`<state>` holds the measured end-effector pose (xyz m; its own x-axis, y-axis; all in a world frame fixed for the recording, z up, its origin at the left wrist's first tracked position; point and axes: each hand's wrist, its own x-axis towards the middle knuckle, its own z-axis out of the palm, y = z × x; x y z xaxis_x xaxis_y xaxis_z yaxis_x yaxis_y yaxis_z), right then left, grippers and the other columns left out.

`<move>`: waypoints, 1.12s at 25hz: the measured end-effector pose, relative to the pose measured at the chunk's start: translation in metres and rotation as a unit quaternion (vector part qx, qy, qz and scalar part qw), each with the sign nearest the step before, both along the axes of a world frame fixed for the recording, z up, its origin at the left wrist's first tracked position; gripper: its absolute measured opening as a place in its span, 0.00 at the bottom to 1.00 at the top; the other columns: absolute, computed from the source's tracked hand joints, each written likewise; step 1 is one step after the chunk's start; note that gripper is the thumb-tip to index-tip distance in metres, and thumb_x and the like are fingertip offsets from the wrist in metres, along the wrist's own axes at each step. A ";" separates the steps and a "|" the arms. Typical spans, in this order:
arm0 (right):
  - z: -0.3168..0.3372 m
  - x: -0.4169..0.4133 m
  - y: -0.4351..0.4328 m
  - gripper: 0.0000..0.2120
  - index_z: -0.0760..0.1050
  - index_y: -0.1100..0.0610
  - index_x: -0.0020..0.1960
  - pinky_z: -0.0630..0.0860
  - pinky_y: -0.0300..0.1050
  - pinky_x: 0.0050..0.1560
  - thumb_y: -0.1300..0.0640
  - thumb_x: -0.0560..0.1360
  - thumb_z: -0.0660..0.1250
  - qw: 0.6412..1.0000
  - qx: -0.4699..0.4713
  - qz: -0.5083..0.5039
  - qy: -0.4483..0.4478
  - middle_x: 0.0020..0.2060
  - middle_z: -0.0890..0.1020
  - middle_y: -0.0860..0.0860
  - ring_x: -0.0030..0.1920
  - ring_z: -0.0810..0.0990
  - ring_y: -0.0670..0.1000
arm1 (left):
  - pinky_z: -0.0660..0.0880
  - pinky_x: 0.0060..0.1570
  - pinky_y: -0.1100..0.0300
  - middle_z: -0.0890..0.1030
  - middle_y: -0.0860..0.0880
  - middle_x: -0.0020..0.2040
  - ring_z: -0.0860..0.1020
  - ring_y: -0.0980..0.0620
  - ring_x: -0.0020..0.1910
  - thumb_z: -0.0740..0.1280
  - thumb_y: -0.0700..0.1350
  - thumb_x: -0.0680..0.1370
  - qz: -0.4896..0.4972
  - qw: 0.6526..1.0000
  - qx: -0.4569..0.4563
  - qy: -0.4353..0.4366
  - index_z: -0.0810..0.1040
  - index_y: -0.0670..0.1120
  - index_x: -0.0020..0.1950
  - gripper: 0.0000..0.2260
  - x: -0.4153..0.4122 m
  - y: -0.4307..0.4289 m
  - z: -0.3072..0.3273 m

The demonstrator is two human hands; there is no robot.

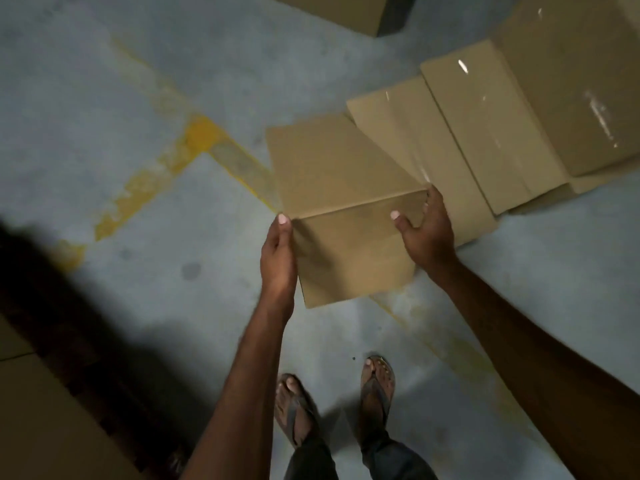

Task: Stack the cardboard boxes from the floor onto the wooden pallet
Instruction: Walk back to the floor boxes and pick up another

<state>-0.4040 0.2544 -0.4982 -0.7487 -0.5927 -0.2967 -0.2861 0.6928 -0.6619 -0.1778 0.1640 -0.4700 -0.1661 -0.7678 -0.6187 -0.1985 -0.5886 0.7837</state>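
A plain brown cardboard box [339, 188] sits in the middle of the view, above the grey floor. My left hand [278, 258] presses flat against its left side, thumb at the top edge. My right hand [427, 233] clasps its right side, thumb on the near face and fingers round the corner. Behind it to the right a row of taped cardboard boxes [485, 133] stands on the floor, rising toward the top right corner. The wooden pallet is dark and hard to make out at the lower left [59, 306].
Another box [339, 8] lies at the top edge. A box [45, 420] fills the lower left corner. Worn yellow lines [194, 143] cross the concrete floor. My feet in sandals [332, 403] stand just below the held box.
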 end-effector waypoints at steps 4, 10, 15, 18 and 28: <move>0.042 -0.010 -0.079 0.38 0.52 0.48 0.84 0.66 0.59 0.71 0.46 0.80 0.67 0.990 0.059 0.085 0.095 0.77 0.63 0.60 0.71 0.65 0.66 | 0.68 0.70 0.55 0.77 0.55 0.72 0.74 0.55 0.71 0.57 0.57 0.86 -0.061 0.998 -0.023 0.019 0.74 0.52 0.76 0.20 0.002 -0.063 0.023; 0.067 -0.022 -0.147 0.34 0.60 0.54 0.81 0.63 0.62 0.75 0.51 0.78 0.68 0.976 0.122 0.107 0.143 0.81 0.54 0.57 0.78 0.55 0.62 | 0.65 0.72 0.42 0.67 0.49 0.79 0.67 0.43 0.76 0.58 0.58 0.86 0.052 0.978 0.201 -0.025 0.65 0.49 0.80 0.24 0.012 -0.075 -0.018; 0.070 -0.033 -0.193 0.35 0.67 0.61 0.78 0.53 0.58 0.79 0.52 0.72 0.55 0.931 0.134 0.242 0.237 0.79 0.66 0.56 0.81 0.57 0.58 | 0.83 0.43 0.45 0.79 0.48 0.67 0.80 0.42 0.59 0.66 0.68 0.78 0.130 0.920 0.369 0.035 0.78 0.52 0.68 0.27 -0.024 -0.091 -0.074; 0.078 -0.042 -0.227 0.32 0.73 0.60 0.74 0.60 0.53 0.77 0.50 0.74 0.52 0.891 0.152 0.361 0.230 0.74 0.74 0.57 0.76 0.68 0.58 | 0.82 0.50 0.35 0.85 0.48 0.61 0.83 0.40 0.58 0.71 0.76 0.66 0.105 0.914 0.389 0.038 0.84 0.55 0.62 0.34 -0.032 -0.093 -0.138; 0.086 0.006 -0.392 0.45 0.71 0.50 0.76 0.66 0.59 0.74 0.20 0.72 0.53 0.848 0.319 0.414 -0.090 0.75 0.73 0.52 0.72 0.73 0.57 | 0.80 0.58 0.42 0.84 0.41 0.62 0.84 0.41 0.59 0.62 0.73 0.76 0.115 0.882 0.421 0.178 0.82 0.49 0.67 0.33 -0.049 -0.126 -0.122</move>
<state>-0.3979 -0.1381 -0.4122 -0.0640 -0.5698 -0.8193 -0.7830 0.5377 -0.3128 -0.2269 0.0385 -0.5915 -0.3645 -0.1003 -0.9258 0.1719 -0.9843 0.0390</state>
